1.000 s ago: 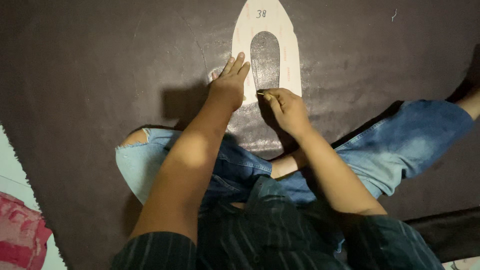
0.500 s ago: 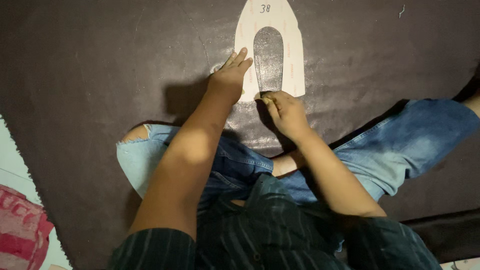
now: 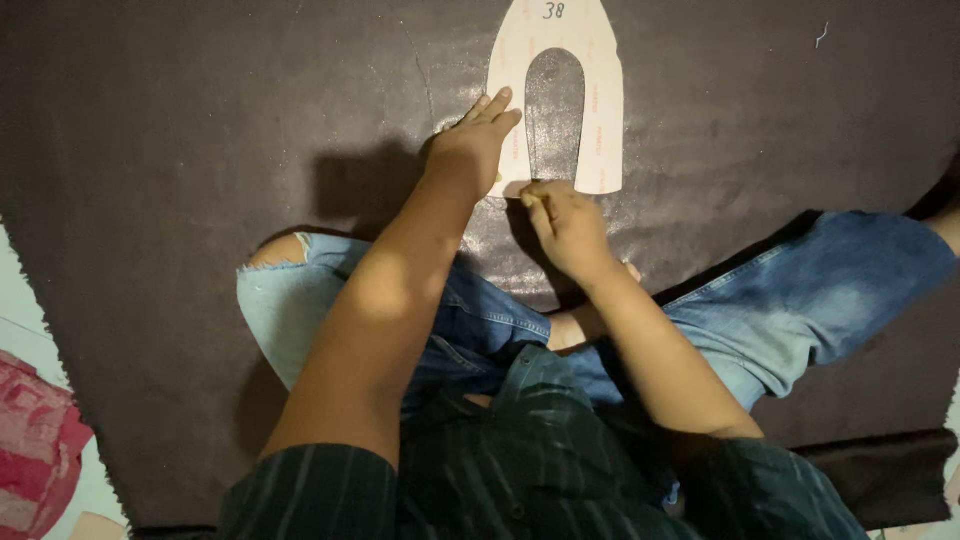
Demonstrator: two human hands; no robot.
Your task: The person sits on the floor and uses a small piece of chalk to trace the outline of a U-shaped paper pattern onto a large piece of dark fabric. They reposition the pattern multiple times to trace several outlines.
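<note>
Left hand (image 3: 470,150) further onto pale horseshoe-shaped template (image 3: 600,110)

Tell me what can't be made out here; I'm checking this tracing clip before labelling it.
- Head view: the top of the U-shaped paper template is cut off by the upper edge.
- Its lower left leg is hidden under the left hand.
- Whatever the right hand pinches is too small and shaded by its fingers to tell.
- The red item runs off the left edge.
- The dark sheet runs past the frame.
</note>
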